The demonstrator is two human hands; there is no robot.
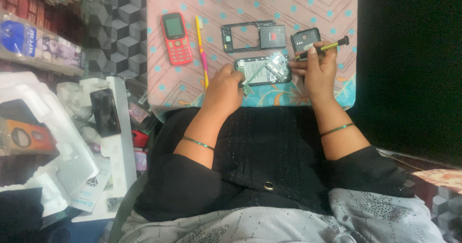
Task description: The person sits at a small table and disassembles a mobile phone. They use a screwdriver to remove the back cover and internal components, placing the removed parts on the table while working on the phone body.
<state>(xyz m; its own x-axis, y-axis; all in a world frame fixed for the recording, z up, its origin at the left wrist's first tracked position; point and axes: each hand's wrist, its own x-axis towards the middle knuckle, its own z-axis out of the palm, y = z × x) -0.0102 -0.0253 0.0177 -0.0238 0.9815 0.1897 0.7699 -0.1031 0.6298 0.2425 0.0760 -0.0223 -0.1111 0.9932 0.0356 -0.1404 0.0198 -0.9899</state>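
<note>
Nearest the camera, a grey speckled garment [288, 223] and black sleeves hide the near edge of the pink dotted cloth-covered board [250, 2]. The left hand [224, 89] closes its fingers on the left end of the opened black phone with bare circuit board [263, 70], which lies at the board's near middle. The right hand [317, 69] steadies the phone's right end and pinches a slim yellow-green screwdriver [325, 47]; its tip is hard to make out. Farther off lie a black phone frame [240, 36], a dark battery [272, 37] and a grey back cover [304, 39]. Left sit a red keypad phone [176, 38] and a yellow-pink toothbrush [202, 55]. The right side is dark.
</note>
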